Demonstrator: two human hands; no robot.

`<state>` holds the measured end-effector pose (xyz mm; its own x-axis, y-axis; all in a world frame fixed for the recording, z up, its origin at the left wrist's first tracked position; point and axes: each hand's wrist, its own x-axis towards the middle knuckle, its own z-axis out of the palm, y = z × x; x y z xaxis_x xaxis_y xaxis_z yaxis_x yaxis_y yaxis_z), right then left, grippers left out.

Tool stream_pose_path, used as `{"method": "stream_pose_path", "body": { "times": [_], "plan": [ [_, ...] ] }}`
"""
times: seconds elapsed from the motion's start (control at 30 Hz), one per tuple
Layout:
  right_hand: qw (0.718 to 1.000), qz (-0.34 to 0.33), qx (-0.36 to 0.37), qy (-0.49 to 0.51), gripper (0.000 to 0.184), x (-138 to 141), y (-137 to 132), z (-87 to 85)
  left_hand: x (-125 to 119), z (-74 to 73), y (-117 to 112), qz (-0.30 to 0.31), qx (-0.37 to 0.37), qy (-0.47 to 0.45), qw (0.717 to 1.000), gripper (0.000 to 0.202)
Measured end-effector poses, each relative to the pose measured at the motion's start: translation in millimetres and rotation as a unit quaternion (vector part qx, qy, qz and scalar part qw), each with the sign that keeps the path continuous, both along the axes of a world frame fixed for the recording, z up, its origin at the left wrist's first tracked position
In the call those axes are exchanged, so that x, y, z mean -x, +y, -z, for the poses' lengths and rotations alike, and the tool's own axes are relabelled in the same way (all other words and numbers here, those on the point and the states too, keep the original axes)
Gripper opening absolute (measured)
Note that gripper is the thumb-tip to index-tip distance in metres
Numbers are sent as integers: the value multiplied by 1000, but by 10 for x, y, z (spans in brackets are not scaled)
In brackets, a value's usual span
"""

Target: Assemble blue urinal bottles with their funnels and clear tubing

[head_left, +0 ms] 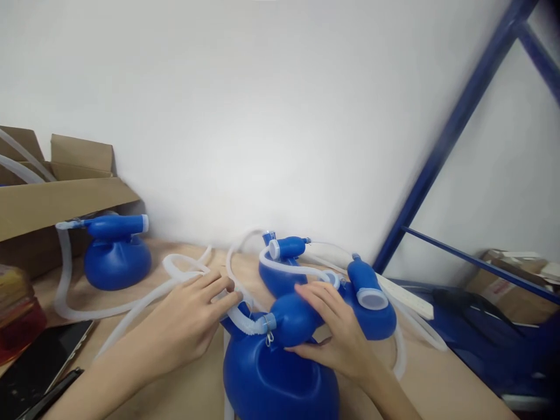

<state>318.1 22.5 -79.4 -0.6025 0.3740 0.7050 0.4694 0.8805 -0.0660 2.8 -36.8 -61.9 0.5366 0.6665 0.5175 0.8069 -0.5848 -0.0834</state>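
Observation:
A round blue plastic container (280, 388) stands at the bottom centre in front of me. Lying across its top is a blue bottle-shaped urinal head (294, 318), which my right hand (335, 326) grips from the right with fingers over it and thumb below. A translucent white hose (242, 321) is fitted to the head's narrow end, where a small metal clip (269, 336) hangs. My left hand (199, 312) is closed around the hose on the left, near the container's spout; its fingertips partly hide the hose there.
Several similar blue containers with heads and hoses stand around: one at left (117, 262), one behind (280, 277), one at right (371, 315). At the left are an open cardboard box (65, 198), a phone (44, 361) and a jar of red liquid (20, 326). A white power strip (406, 297) lies right.

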Motion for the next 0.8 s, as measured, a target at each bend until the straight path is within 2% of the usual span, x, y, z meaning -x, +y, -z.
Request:
{"method": "stream_pose_path", "body": {
  "times": [0.1,0.23,0.3,0.37,0.43,0.5,0.53,0.6,0.63,0.7,0.73,0.8],
  "plan": [
    [998,-13,53,37,78,-32,14,97,10,-30,-4,24,44,5,999,58],
    [992,-26,78,91,91,-39,5,196,-29,-15,-39,41,100,-29,994,68],
    [992,-29,87,83,95,-45,1,167,-98,10,-16,45,113,-37,992,56],
    [991,-24,125,37,89,-63,0,87,-167,27,36,54,129,-55,989,35],
    [983,-18,182,-12,81,-84,0,1,-205,29,96,61,148,-94,983,24],
    [974,-8,227,-1,81,-86,3,-31,-199,28,142,62,173,-139,973,19],
    [968,2,247,39,88,-74,5,-14,-183,31,159,60,185,-160,968,16],
    [936,5,323,141,109,-21,13,83,-139,44,181,55,202,-191,959,15],
    [906,-16,379,186,120,16,21,156,-119,54,187,51,206,-200,956,17],
    [827,-96,495,247,139,89,42,318,-95,75,197,46,202,-201,957,24],
    [790,-137,534,268,143,118,55,397,-94,83,201,43,197,-195,960,27],
    [745,-179,566,305,143,149,84,534,-112,93,207,35,189,-185,964,29]
  ]
}}
